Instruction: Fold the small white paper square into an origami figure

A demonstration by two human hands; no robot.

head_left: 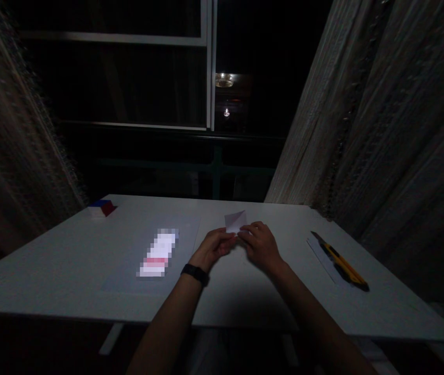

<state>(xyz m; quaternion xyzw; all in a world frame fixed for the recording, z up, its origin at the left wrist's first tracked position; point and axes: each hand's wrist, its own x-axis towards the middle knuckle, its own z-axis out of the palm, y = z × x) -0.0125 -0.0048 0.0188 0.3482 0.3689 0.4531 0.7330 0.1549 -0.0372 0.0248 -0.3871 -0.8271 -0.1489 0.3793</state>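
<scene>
A small piece of folded white paper (235,220) is held up just above the table, with a crease running across it. My left hand (214,247), a dark band on its wrist, pinches the lower left edge of the paper. Its lower right edge is gripped between the fingertips of my right hand (260,240). Both hands meet close together at the bottom of the paper, so that part is partly hidden by fingers.
On the white table (89,260), a lit, blurred-out phone (158,253) lies on a pale sheet (118,281) at left. A coloured cube (100,208) sits at the far left corner. At right, a yellow-black box cutter (341,263) rests beside a white paper strip (321,256). Curtains (308,114) flank a dark window.
</scene>
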